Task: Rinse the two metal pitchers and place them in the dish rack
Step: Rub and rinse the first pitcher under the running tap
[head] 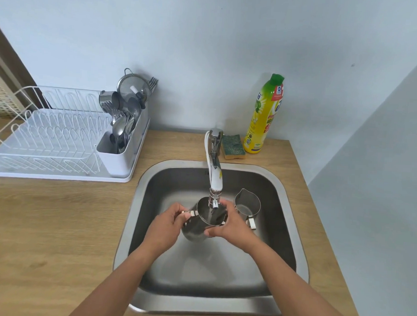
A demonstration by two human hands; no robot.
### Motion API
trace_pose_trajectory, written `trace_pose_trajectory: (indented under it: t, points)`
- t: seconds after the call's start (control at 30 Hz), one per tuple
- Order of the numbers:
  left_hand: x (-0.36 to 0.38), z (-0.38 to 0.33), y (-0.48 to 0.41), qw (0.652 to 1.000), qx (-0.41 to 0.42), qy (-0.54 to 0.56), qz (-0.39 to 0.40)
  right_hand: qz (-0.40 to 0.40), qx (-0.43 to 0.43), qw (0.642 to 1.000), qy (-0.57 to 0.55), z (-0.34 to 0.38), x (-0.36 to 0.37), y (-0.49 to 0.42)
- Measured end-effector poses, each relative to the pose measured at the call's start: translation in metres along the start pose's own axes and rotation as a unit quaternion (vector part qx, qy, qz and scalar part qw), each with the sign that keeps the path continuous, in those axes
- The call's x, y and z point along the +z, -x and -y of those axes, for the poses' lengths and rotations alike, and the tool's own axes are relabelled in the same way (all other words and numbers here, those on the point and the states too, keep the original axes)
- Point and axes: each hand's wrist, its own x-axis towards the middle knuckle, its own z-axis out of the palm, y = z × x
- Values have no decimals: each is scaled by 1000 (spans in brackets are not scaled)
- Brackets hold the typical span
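Note:
A metal pitcher [203,217] is held over the steel sink [168,170], its mouth right under the tap spout [214,201], and water runs into it. My left hand [168,224] grips its handle on the left side. My right hand [231,224] wraps the pitcher's right side and rim. A second metal pitcher [247,202] stands upright on the sink floor just right of my right hand, its handle toward me. The white dish rack [60,139] sits on the counter at the left.
The rack's cutlery holder [122,139] holds several spoons, forks, a strainer and a steel cup. A green sponge [233,147] and a yellow dish soap bottle [264,115] stand behind the sink. Walls close in at the back and right.

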Motion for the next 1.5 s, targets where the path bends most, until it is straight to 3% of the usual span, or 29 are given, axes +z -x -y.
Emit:
trace_pose_trajectory:
  t: [0.13,0.3,0.43,1.17,1.5]
  points:
    - [2,4,1,1000,-18,-18,3,18,17,1000,-16,-5,0,4]
    - [13,-3,9,975,-106,188,47,7,31,999,-25,-13,-1,7]
    - [22,-1,11,953,-132,261,74,-6,21,1000,-12,-12,-6,6]
    - [24,5,-1,959,-149,233,64,7,50,999,-3,-14,-4,0]
    - [23,15,-15,939,-208,254,103,11,108,994,-29,-18,-1,-12]
